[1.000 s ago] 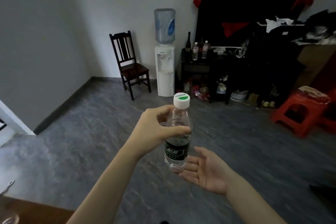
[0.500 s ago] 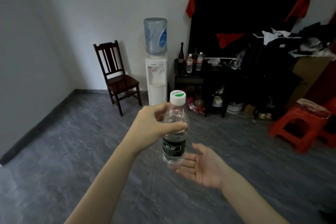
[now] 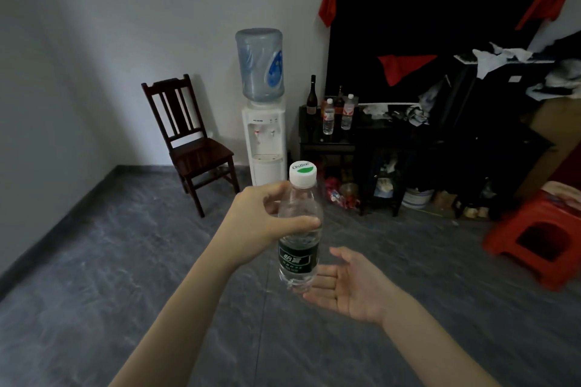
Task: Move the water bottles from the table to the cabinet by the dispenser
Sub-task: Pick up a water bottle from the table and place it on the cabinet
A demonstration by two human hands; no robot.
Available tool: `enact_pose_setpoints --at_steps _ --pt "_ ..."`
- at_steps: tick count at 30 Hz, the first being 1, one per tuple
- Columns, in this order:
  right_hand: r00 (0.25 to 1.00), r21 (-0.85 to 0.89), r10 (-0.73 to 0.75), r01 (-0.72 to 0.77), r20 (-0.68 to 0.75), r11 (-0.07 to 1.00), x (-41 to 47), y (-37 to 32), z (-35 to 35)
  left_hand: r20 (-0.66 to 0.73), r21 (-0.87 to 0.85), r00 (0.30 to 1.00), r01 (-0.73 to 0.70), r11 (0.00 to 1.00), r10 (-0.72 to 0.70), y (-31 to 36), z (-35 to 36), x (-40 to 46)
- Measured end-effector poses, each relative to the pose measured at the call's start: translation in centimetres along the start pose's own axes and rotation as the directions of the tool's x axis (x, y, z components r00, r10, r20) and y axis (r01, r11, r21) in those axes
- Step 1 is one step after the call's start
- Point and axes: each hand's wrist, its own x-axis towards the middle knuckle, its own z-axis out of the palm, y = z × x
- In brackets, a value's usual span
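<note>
The floor [image 3: 125, 276] was of dark grey stone-like tiles with a cloudy pattern, and the wall [image 3: 125, 25] was plain and matt. Against it stood a black cabinet [image 3: 327, 141] with a shiny top, and on this top two small clear bottles [image 3: 328, 116] stood upright behind a tall dark glass bottle [image 3: 312, 96]. Just beside the cabinet was a white dispenser [image 3: 265, 141] carrying a round bluish plastic jug. Left of it stood a dark wooden chair [image 3: 191, 141] with a slatted back. A red plastic stool [image 3: 534, 239] was at the right.

The left hand [image 3: 264, 226] gripped the water bottle [image 3: 298, 242] at its ribbed transparent shoulder, thumb and fingers curled round it, upright in the air above the floor, well apart from the cabinet. It had a white cap and a dark green label. The right hand [image 3: 352, 286] lay released, palm up, just beside the bottle's base.
</note>
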Motion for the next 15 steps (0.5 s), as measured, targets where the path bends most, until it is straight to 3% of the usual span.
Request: enact_pose_setpoints --at_steps 9,15 --pt "1.000 -0.007 -0.008 0.008 0.018 1.000 8.0 -16.7 -3.6 -0.047 0.051 0.999 -0.022 0.998 0.024 -1.0 1.3 17.8" --pt "0.999 -0.074 0.011 -0.009 0.030 0.997 12.5 -23.6 -4.2 -0.058 0.052 0.998 -0.026 0.998 0.029 -3.3 1.1 26.1"
